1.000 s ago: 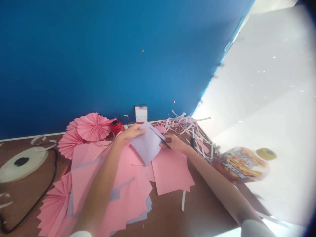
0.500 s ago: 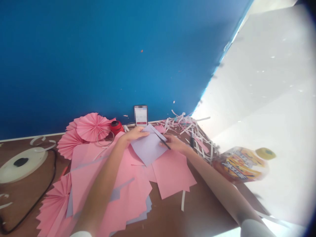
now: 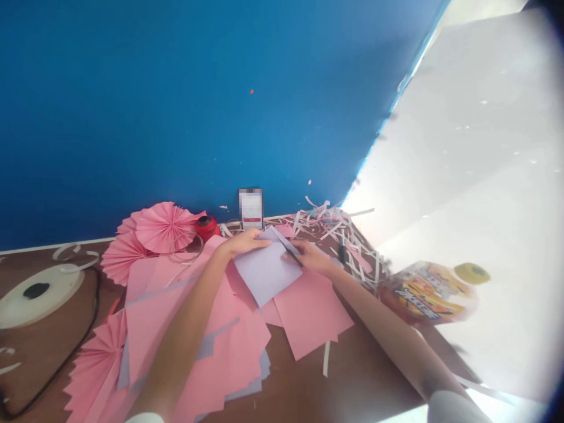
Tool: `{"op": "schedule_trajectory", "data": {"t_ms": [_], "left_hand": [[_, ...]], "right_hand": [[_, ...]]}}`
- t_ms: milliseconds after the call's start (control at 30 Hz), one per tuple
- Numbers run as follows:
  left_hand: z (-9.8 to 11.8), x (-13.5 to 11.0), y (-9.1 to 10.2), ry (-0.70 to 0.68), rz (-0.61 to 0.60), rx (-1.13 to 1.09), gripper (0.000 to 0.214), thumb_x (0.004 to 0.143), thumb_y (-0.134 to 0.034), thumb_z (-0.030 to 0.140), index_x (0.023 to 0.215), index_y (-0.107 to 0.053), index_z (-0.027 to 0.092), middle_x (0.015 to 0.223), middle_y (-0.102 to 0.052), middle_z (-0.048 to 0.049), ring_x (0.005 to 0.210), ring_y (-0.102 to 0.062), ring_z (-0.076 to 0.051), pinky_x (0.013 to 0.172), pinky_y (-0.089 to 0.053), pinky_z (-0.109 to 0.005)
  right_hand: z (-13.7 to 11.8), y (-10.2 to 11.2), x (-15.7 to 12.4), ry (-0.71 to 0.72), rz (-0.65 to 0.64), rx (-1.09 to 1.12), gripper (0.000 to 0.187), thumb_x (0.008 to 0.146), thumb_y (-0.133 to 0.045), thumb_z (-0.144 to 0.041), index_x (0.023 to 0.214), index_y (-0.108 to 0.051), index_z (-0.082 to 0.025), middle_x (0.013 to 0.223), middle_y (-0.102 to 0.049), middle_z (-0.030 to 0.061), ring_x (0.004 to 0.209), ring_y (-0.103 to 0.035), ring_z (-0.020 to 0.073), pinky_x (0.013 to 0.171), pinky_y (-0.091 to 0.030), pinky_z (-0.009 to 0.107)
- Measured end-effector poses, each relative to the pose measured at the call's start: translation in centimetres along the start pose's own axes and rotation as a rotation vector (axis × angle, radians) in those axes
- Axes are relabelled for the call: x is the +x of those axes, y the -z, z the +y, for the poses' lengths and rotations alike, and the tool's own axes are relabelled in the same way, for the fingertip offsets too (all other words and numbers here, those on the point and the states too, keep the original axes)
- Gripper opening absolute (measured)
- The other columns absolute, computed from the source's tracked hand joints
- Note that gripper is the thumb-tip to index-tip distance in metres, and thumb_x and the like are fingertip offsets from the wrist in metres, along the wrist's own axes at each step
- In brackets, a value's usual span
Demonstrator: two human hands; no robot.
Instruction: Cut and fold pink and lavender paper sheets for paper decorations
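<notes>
A pale lilac sheet of paper (image 3: pixel 267 271) lies tilted over pink sheets (image 3: pixel 308 311) on the brown table. My left hand (image 3: pixel 244 242) pinches the sheet's far left edge, fingers closed on it. My right hand (image 3: pixel 308 256) sits at the sheet's right edge, closed round a thin dark pen-like tool (image 3: pixel 291 254) whose tip rests on the paper.
Pink paper fans (image 3: pixel 161 226) and a red round object (image 3: pixel 208 226) lie at the back left, a phone (image 3: pixel 251 207) leans on the blue wall. White paper strips (image 3: pixel 339 229) pile at the right. A bottle (image 3: pixel 434 291) lies right; a white disc (image 3: pixel 37 294) and black cable (image 3: pixel 83 335) lie left.
The lilac sheet and both hands have shifted slightly; the sheet has turned a little. The pink sheet under my right arm sits a bit lower and to the right.
</notes>
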State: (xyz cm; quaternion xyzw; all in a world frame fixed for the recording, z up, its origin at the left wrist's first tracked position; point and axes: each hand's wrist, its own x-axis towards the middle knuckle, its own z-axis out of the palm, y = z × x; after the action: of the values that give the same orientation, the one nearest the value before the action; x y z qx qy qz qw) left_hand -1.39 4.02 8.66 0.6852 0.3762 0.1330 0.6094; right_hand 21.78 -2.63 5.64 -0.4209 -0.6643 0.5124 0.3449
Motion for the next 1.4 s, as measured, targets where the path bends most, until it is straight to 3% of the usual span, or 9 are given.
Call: {"op": "schedule_trajectory", "data": {"t_ms": [967,1167,1400], "left_hand": [[-0.3,-0.2,0.5,0.025,-0.006,0.008,0.044,0.068,-0.071,0.050,0.091,-0.066,0.012,0.092,-0.070,-0.0091,0.071,-0.064,-0.018,0.055,-0.044,-0.024],[-0.1,-0.6,1.0,0.033,0.069,0.096,0.042,0.066,-0.073,0.050,0.085,-0.065,0.014,0.086,-0.069,-0.0056,0.070,-0.063,-0.017,0.054,-0.043,-0.023],[0.5,-1.8,1.9,0.124,0.036,0.073,0.040,0.067,-0.072,0.051,0.084,-0.065,0.015,0.081,-0.069,-0.0047,0.063,-0.061,-0.016,0.050,-0.042,-0.022]], "right_hand": [[1.4,0.3,0.4,0.093,0.005,-0.086,0.027,0.075,-0.067,-0.041,0.073,-0.062,-0.015,0.078,-0.055,0.0019,0.062,-0.046,0.0103,0.053,-0.034,0.023],[1.3,0.3,0.3,0.078,-0.017,-0.079,0.026,0.075,-0.067,-0.041,0.079,-0.065,-0.015,0.070,-0.054,0.0002,0.056,-0.043,0.0093,0.050,-0.034,0.023],[2.1,0.4,0.7,0.051,0.090,-0.068,0.031,0.073,-0.067,-0.041,0.089,-0.069,-0.014,0.069,-0.052,-0.0008,0.056,-0.042,0.0090,0.051,-0.034,0.022]]}}
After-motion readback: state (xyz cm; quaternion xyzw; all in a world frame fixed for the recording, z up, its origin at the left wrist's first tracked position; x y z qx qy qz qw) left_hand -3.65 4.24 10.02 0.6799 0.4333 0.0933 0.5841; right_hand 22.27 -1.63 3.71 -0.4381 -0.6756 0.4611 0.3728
